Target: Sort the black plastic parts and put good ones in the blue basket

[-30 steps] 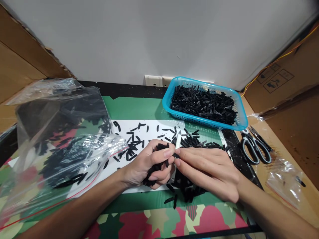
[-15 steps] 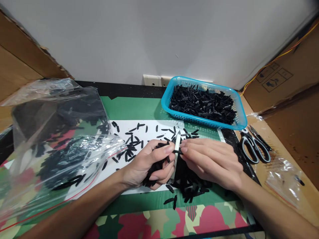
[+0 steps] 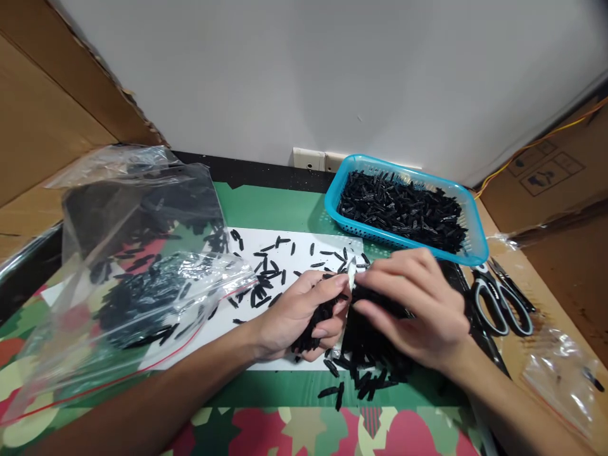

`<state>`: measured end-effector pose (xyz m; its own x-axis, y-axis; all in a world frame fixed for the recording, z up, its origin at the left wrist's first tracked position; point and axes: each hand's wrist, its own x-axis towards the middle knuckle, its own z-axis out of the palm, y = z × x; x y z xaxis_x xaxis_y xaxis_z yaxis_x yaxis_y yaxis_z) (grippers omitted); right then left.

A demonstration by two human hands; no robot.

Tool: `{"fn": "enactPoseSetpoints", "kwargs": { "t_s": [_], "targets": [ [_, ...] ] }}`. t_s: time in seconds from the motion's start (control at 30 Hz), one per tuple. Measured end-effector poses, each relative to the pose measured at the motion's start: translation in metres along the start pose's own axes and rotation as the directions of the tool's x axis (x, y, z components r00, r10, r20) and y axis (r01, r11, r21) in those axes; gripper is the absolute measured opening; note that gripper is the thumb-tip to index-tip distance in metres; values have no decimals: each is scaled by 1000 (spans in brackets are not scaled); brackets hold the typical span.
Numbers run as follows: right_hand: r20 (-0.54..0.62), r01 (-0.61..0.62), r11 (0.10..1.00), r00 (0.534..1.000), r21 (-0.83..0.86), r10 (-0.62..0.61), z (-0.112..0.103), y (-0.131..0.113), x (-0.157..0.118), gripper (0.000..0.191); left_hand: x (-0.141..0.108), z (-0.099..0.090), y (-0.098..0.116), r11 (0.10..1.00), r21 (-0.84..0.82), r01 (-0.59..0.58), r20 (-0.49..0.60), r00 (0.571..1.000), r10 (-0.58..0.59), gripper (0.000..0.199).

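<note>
My left hand is closed around a bunch of black strips, in the middle of the view. Close by on the right, my right hand has its fingers apart over a dark pile of strips; nothing can be made out between them. A pale pointed strip stands up between the two hands, its lower part hidden. Loose black pieces lie scattered on a white sheet left of my hands. More pieces lie below my right hand on the green mat.
A blue basket full of black pieces stands at the back right. Scissors and a small clear bag lie on the right. Large clear bags with black pieces cover the left. Cardboard rises at both sides.
The camera view has shifted, moving the scene rightward. My right hand's fingers have lifted and spread, away from the black piece pinched between both hands. My left hand still holds its bunch.
</note>
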<state>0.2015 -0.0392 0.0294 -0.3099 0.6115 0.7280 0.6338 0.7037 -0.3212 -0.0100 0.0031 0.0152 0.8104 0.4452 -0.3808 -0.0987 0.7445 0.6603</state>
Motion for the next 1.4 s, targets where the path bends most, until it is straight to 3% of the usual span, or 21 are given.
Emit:
{"fn": "enactPoseSetpoints", "kwargs": {
  "t_s": [0.1,0.23,0.37,0.57,0.67,0.77,0.9,1.0,1.17,1.27,1.4],
  "targets": [
    [22,-47,989,999,140,45,9,-13,-1,19,0,0,-2,1000,0,14,-14,1000,-14,49],
    [54,-146,955,989,257,136,8,-11,1,19,0,2,-1,1000,-9,11,-18,1000,-11,47],
    [36,-118,954,993,275,112,6,-6,0,17,0,4,1,998,-46,-50,-26,998,49,45],
    [-12,64,998,998,14,-64,11,7,-13,21,1,3,1,997,-62,-52,-115,992,45,43],
    [27,191,975,982,-115,-189,10,14,-19,25,1,3,0,997,-53,-53,-128,991,46,43],
    [56,217,964,976,-153,-210,10,16,-19,26,2,3,-1,996,-50,-71,-137,989,63,43],
    [21,65,997,998,-48,-64,13,9,-12,19,3,3,-1,995,-49,-88,-164,983,78,43],
    [67,-150,978,988,145,141,15,0,-8,13,3,2,0,996,-38,-86,-183,980,78,45],
    [170,-535,735,840,416,515,20,-11,-8,12,4,3,-1,988,55,-144,-205,967,152,43],
    [234,-623,590,764,514,602,22,-14,-9,5,4,3,-3,985,97,-145,-208,965,162,43],
    [312,-657,443,713,610,628,24,-15,-7,2,4,3,-5,972,184,-147,-209,960,184,44]
  ]
}}
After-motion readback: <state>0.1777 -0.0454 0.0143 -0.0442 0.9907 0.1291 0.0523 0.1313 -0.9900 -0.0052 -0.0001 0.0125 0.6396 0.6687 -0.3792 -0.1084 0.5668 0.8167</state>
